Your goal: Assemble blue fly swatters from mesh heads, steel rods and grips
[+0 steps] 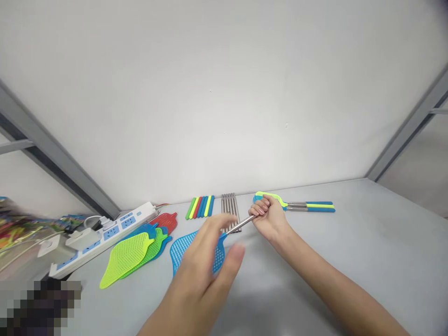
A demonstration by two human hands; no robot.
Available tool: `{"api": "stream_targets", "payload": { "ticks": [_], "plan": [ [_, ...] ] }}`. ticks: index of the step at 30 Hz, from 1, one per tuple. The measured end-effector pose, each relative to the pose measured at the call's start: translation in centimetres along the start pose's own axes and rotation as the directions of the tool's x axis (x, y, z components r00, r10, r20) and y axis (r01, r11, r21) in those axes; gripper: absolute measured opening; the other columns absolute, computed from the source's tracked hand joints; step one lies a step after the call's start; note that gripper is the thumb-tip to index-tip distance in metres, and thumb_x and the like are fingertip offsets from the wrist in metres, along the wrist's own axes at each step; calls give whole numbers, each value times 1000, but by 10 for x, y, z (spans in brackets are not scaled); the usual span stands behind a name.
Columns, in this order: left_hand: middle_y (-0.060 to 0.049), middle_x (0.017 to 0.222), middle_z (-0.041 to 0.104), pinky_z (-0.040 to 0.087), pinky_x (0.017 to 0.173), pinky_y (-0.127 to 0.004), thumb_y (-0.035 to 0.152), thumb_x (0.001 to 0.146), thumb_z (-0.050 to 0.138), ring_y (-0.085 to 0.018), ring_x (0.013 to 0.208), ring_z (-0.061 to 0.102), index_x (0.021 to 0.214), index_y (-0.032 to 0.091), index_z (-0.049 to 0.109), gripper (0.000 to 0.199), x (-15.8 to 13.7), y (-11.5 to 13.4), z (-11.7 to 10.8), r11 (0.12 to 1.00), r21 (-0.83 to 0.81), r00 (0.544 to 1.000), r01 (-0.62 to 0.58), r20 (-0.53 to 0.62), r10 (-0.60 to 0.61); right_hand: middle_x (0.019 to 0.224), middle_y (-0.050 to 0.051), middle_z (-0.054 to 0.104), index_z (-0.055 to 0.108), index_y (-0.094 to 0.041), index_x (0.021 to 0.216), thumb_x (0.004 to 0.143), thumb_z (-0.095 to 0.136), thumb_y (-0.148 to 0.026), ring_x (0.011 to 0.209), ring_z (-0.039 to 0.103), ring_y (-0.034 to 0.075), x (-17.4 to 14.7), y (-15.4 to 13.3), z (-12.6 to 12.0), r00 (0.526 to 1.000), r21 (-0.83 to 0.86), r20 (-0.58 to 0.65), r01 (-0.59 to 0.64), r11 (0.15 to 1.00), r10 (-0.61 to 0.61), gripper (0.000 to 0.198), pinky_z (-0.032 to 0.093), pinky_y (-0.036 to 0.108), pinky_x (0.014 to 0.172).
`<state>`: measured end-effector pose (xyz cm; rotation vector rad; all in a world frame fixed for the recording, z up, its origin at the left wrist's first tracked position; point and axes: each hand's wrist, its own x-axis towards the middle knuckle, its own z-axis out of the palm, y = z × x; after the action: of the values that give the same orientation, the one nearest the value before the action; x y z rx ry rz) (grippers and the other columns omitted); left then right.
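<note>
My right hand (269, 217) is closed around the metal rod (241, 226) of a blue fly swatter. The swatter's mesh head (181, 247) hangs at the rod's lower left end, partly hidden behind my left hand (201, 268). That left hand is a little blurred, its thumb and fingers spread apart, nearest to the joint between rod and head. Behind my right hand lie swatters with yellow and blue heads (268, 194), metal shafts and blue and yellow handles (320, 206).
Loose swatter heads (129, 254) in yellow, green, blue and red overlap at the left. Beside them runs a white power strip (101, 240) with plugs. Several coloured handle tubes (200, 207) and metal rods (229, 205) lie in rows by the wall (224, 116).
</note>
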<state>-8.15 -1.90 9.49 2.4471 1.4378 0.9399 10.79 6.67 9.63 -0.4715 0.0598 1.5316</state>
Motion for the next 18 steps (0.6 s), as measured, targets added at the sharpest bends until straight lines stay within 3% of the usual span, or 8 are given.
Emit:
{"api": "stream_targets", "payload": {
  "ticks": [3,6,11,15,16,18],
  "plan": [
    [-7,113,49,38,84,-36,29,83,32,-20,104,44,115,21,37,34,51,32,19,995,66,989,-69,139,59,38,-7,21,20,-18,49,72,38,-17,33,21,5,-1,9,-4,1000,51,23,-2,999,0,29,23,18,35],
    [-5,85,58,41,70,-34,22,84,27,-19,78,54,92,18,50,24,60,23,42,994,92,970,-53,241,29,39,-7,23,25,-17,49,72,42,-19,34,24,5,-3,17,-5,999,34,47,7,999,-8,29,25,18,37],
    [-4,82,59,41,68,-28,21,84,29,-16,77,54,90,20,51,22,58,-9,47,999,16,992,-32,121,29,58,-1,48,47,-17,65,74,41,-38,54,48,11,-11,24,-3,989,-195,141,77,978,-50,23,39,24,51],
    [-6,92,58,41,72,-30,25,83,32,-18,84,53,100,19,49,25,51,-38,39,999,50,998,21,-60,-18,76,2,55,50,-22,87,71,37,-54,72,54,16,-12,34,-10,991,-304,90,120,945,-97,38,43,27,60],
    [-6,94,57,40,73,-31,25,83,32,-18,86,52,102,19,48,26,47,-47,38,997,61,992,37,-120,-30,77,3,56,49,-22,91,71,38,-54,73,55,16,-11,38,-14,995,-330,71,90,940,-71,39,43,28,62],
    [-5,89,57,40,71,-31,23,82,35,-18,83,51,107,19,47,28,34,-64,37,992,113,991,57,-125,-43,77,3,57,46,-23,93,71,43,-48,72,57,16,-6,47,-21,991,-391,74,-72,918,109,33,43,30,64]
  ]
}}
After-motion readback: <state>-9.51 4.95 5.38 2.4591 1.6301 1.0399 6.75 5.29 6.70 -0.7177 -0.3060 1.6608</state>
